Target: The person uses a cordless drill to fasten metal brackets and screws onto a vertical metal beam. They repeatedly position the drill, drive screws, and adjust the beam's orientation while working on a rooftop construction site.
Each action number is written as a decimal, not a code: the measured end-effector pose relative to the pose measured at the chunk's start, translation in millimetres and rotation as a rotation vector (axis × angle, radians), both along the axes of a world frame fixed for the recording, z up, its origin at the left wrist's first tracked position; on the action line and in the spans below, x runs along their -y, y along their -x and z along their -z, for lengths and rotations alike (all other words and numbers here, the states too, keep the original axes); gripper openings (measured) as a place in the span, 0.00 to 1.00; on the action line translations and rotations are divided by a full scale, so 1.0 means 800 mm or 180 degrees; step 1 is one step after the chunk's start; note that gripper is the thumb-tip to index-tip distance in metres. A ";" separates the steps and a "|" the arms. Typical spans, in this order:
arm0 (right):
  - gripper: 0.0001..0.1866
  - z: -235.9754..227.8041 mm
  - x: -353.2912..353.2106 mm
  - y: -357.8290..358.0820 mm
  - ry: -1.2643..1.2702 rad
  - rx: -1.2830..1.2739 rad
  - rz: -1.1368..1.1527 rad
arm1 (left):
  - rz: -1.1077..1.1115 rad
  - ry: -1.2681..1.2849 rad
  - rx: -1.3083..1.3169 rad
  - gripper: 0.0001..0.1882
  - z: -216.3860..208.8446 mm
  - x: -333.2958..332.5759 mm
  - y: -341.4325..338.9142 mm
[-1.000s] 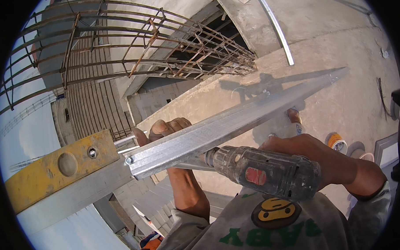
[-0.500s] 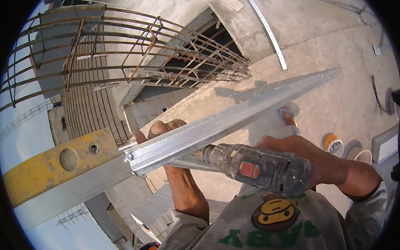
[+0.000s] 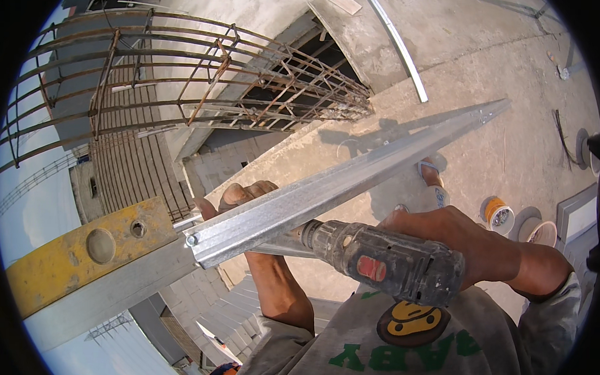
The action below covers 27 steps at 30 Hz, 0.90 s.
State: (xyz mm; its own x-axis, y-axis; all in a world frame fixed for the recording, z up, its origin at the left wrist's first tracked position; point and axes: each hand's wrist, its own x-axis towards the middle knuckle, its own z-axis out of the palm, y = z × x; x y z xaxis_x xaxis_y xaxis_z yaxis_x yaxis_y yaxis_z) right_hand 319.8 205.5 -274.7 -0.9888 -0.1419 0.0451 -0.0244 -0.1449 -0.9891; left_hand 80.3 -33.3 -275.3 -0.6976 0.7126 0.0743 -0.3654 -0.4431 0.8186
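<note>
A long galvanized metal channel (image 3: 327,178) slants across the middle, from near my left hand to the upper right. Behind its near end, my left hand (image 3: 243,195) is closed round the metal, its lower fingers hidden. A bolt or screw head (image 3: 192,240) shows at the channel's left end. My right hand (image 3: 430,235) grips a dusty black power drill (image 3: 390,260) with a red patch; the drill's nose points left against or just behind the channel's lower edge. Left of the channel's end is a worn yellow bar (image 3: 60,255) with round recesses, like a spirit level, along a pale metal length (image 3: 111,293).
A rusty rebar cage (image 3: 185,64) spreads over the upper left beside an opening in the concrete. Another metal strip (image 3: 400,49) lies on the concrete floor (image 3: 462,74). Buckets (image 3: 500,219) stand at the right. A sandalled foot (image 3: 430,172) shows below the channel.
The drill's body has tipped slightly, its rear end lower than before. The channel's left end has shifted a little left and down in the picture. Both hands keep their grip.
</note>
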 end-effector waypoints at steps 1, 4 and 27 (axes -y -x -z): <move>0.29 0.000 -0.001 0.000 -0.0002 0.0045 -0.0016 | -0.0026 -0.0018 0.0010 0.38 0.001 0.002 0.000; 0.29 -0.002 -0.003 0.000 -0.0018 0.0033 -0.0040 | 0.0028 -0.0093 0.0070 0.38 0.000 0.003 -0.001; 0.26 -0.005 -0.011 0.005 -0.0084 0.0138 -0.0176 | -0.0226 0.0120 0.0165 0.43 -0.011 -0.016 -0.014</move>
State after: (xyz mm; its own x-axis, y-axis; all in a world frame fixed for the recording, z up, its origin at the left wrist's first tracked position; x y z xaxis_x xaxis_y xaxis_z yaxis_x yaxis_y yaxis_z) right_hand 316.0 214.6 -270.9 -0.9804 -0.1969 -0.0021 0.0260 -0.1188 -0.9926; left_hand 91.3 -20.7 -266.1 -0.7487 0.6629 0.0108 -0.3767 -0.4387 0.8159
